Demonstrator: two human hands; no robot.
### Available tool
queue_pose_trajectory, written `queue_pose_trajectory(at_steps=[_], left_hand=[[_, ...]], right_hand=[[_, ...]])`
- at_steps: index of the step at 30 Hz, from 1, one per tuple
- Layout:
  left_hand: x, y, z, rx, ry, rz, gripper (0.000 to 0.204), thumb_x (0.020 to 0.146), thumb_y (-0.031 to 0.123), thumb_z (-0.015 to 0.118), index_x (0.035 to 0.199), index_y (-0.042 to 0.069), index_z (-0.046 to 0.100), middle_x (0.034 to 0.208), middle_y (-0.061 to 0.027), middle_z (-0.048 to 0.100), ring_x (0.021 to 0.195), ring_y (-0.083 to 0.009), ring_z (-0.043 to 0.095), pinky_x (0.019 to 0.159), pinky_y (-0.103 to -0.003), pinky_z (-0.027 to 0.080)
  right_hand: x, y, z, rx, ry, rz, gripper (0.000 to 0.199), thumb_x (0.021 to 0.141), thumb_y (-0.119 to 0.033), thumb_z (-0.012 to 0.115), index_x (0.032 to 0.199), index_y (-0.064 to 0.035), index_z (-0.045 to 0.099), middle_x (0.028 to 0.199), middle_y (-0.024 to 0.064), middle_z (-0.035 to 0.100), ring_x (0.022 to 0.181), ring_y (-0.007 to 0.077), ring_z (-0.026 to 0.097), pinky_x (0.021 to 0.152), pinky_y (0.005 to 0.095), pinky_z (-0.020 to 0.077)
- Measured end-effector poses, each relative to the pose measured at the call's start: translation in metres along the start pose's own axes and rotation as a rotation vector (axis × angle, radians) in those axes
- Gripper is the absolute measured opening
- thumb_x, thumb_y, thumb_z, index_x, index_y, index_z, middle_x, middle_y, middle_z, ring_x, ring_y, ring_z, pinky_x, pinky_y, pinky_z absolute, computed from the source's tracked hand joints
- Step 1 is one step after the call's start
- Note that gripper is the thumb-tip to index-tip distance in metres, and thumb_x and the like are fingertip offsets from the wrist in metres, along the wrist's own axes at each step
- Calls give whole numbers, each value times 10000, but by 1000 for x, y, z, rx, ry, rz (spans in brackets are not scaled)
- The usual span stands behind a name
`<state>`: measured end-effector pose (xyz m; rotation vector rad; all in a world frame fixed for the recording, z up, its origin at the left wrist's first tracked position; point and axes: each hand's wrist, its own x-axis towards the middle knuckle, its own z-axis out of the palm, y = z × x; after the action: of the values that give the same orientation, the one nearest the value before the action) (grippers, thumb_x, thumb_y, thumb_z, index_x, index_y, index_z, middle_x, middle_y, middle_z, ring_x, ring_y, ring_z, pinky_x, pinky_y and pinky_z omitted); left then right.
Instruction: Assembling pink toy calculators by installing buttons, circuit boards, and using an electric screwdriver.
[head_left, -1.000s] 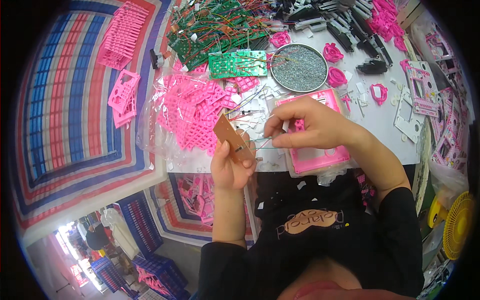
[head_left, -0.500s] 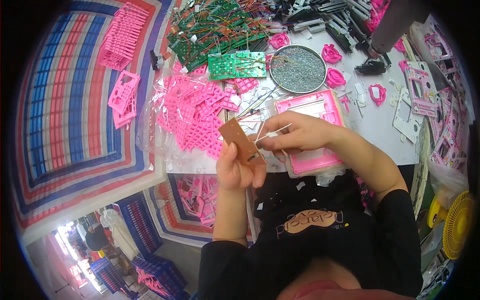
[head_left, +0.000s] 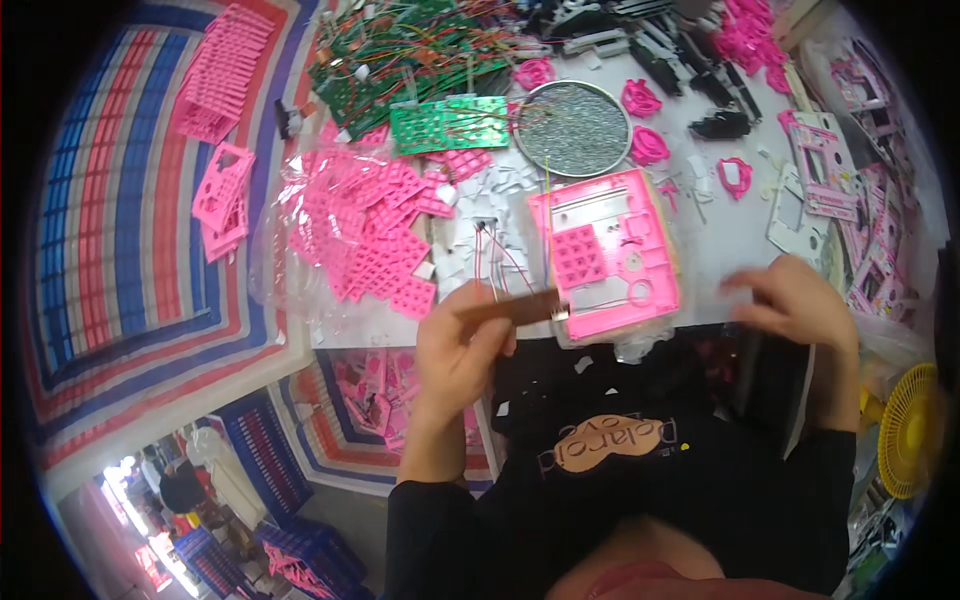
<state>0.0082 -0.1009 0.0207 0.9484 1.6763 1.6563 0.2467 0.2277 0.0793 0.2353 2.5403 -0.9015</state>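
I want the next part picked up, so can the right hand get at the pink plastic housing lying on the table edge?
Probably yes: the right hand hovers just beside the pink plastic housing, with nothing between them; the left hand holds a brown board clear of that side.

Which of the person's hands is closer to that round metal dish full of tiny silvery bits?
The left. The left hand sits below the round metal dish and slightly left of it, holding a small brown board. The right hand is farther off, down at the table's right edge.
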Motion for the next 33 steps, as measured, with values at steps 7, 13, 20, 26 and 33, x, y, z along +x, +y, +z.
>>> queue_pose_trajectory(at_steps=[7, 13, 20, 26, 33], left_hand=[[23, 19, 49, -115, -300, -28, 88, 951, 33, 644, 1009, -31, 656, 871, -93, 651, 656, -137, 605, 589, -277, 474], [28, 18, 44, 276, -327, 349, 199, 842, 5, 727, 1029, 25, 661, 955, -126, 684, 751, -274, 680, 637, -331, 532], [18, 10, 49, 345, -351, 433, 304, 783, -4, 742, 1069, 71, 671, 987, -137, 690, 824, -330, 695, 688, -364, 559], [-2, 18, 48, 2, -395, -235, 321, 951, 49, 593, 1271, 30, 599, 1063, -92, 686, 878, -306, 706, 721, -364, 581], [-2, 0, 44, -744, -355, -756, 1013, 940, 817, 273, 1542, 3, 308, 1442, -221, 493, 1121, -388, 647, 908, -486, 574]], right_hand=[[29, -67, 19, -105, 610, -549, 376, 791, -154, 770, 1141, -51, 679, 1118, 145, 659, 1001, 296, 619, 741, 378, 533], [26, -33, 36, 219, 135, -568, 462, 860, -302, 760, 1204, -16, 644, 1304, 176, 587, 1119, 404, 554, 935, 463, 495], [50, -57, 39, 33, 162, -585, 841, 871, -559, 699, 1525, -103, 434, 1550, 192, 406, 1384, 480, 361, 1167, 540, 324], [85, -70, 35, 264, 7, -702, 640, 938, -332, 691, 1492, -84, 489, 1467, 190, 496, 1372, 401, 424, 1146, 456, 370], [113, -58, 39, 828, 30, -344, 483, 900, -56, 626, 1378, 0, 598, 1198, 118, 715, 1082, 129, 659, 953, 306, 521]])
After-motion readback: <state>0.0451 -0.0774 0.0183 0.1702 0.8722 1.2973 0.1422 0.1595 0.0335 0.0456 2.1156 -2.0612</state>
